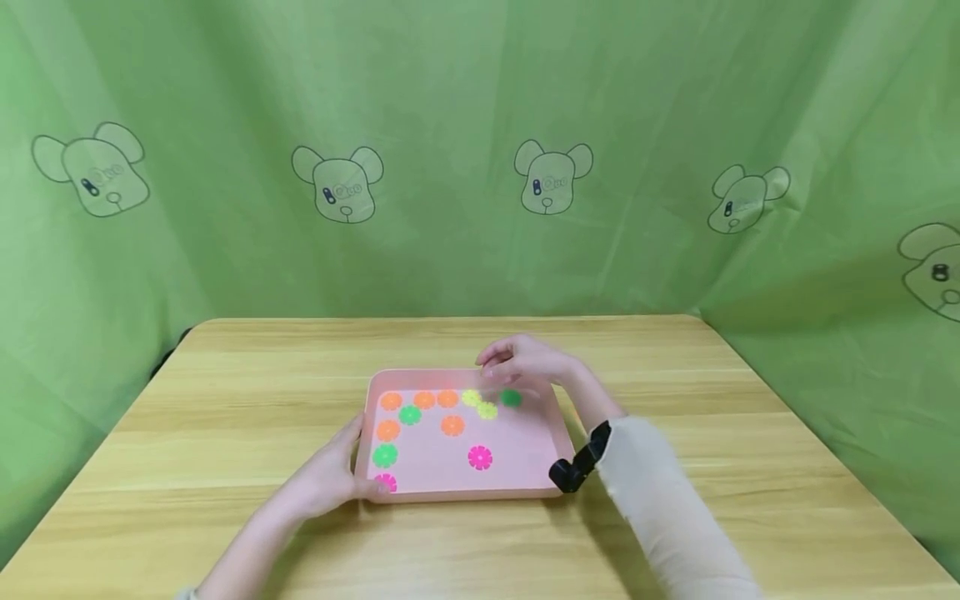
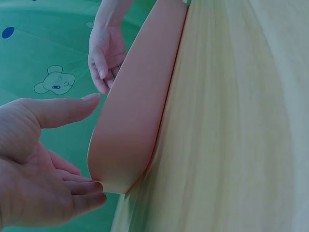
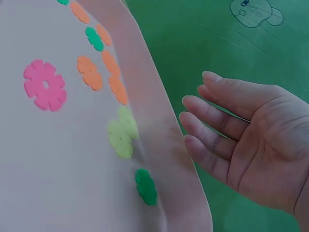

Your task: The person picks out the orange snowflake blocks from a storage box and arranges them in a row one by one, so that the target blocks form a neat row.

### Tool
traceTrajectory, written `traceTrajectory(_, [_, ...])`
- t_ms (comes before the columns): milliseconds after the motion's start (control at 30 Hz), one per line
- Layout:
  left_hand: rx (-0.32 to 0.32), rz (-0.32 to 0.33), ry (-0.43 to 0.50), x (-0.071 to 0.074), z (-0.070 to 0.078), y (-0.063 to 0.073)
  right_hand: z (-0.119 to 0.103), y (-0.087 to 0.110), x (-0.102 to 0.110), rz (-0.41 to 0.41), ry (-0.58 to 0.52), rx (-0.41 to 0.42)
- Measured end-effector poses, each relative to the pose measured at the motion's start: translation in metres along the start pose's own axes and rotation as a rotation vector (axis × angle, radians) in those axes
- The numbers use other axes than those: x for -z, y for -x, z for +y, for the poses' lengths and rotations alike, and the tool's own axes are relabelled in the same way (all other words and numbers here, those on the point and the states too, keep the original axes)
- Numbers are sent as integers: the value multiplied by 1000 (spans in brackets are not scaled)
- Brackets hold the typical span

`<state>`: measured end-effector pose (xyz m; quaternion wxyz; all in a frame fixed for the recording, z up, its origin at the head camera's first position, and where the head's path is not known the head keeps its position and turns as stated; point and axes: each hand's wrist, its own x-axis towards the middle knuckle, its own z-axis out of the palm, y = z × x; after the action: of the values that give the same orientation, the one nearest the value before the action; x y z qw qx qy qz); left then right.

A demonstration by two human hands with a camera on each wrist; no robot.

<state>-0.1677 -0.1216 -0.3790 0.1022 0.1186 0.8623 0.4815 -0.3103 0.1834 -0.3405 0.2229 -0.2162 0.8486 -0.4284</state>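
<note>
While the left hand [image 1: 327,473] grips the near-left corner of the pink tray [image 1: 521,454] — thumb over the rim, fingers against the outside — the right hand [image 1: 527,360] is at the tray's far rim, its fingers loosely bent and holding nothing; whether they touch the rim is hard to tell. The tray lies flat on the worktop [image 1: 757,500], and the notched discs are all inside it.

Along the tray's far wall, from the left, come three orange discs [image 1: 424,400], then two yellow discs [image 1: 487,410] that touch each other, then a green disc [image 1: 511,397] near the right hand. Another orange one lies by the tray's left wall, and a fifth sits inward from the far wall. Two more green ones are in the tray's left part. One pink disc [image 1: 480,457] lies in the tray's near half; another is in the near-left corner, partly covered by the left thumb.

Beyond the tray hangs a green curtain [image 1: 450,267] printed with animal heads; a black wrist strap [image 1: 597,442] shows beside the tray's right side.
</note>
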Motion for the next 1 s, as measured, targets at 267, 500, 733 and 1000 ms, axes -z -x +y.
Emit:
traceTrajectory(267, [-8, 16, -36, -3, 0, 1, 2, -22, -24, -89, -57, -57])
traceTrajectory(500, [-14, 28, -64, -1, -1, 1, 6, -34, -41, -209, 53, -13])
traceTrajectory(733, [-21, 34, -89, -2, 0, 1, 3, -32, -45, -291, 105, -29])
traceTrajectory(1000, [-20, 40, -98, -3, 0, 2, 1, -34, -47, -313, 145, -42])
